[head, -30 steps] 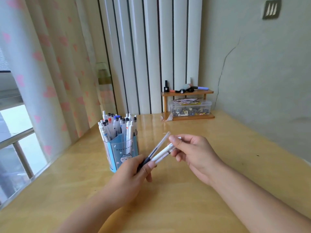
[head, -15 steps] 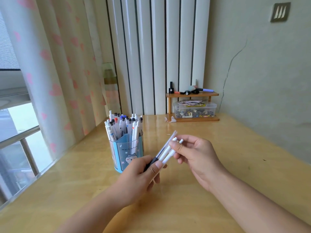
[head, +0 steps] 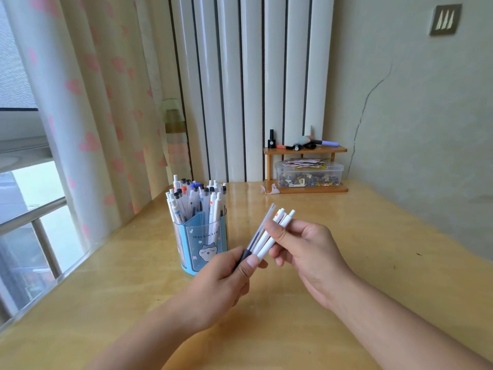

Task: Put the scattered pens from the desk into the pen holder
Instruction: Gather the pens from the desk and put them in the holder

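Note:
A blue pen holder (head: 204, 248) with a cartoon cat stands on the wooden desk (head: 373, 236), packed with several upright pens (head: 197, 201). Just right of it I hold a small bundle of pens (head: 266, 236) above the desk, tilted up to the right: white ones and a clear one with a dark grip. My left hand (head: 221, 284) pinches the lower ends of the bundle. My right hand (head: 306, 252) grips the upper ends with thumb and fingers. The tips hidden in my left hand cannot be seen.
A small wooden shelf (head: 305, 150) at the back of the desk carries small bottles and a marker, with a clear plastic box (head: 309, 173) of small items under it. A pink-heart curtain (head: 88, 116) and a window rail run along the left edge.
My hands have brought the pens together into a tighter, steeper bundle. The view has tilted slightly, so the holder and hands sit a little lower and further right in the frame.

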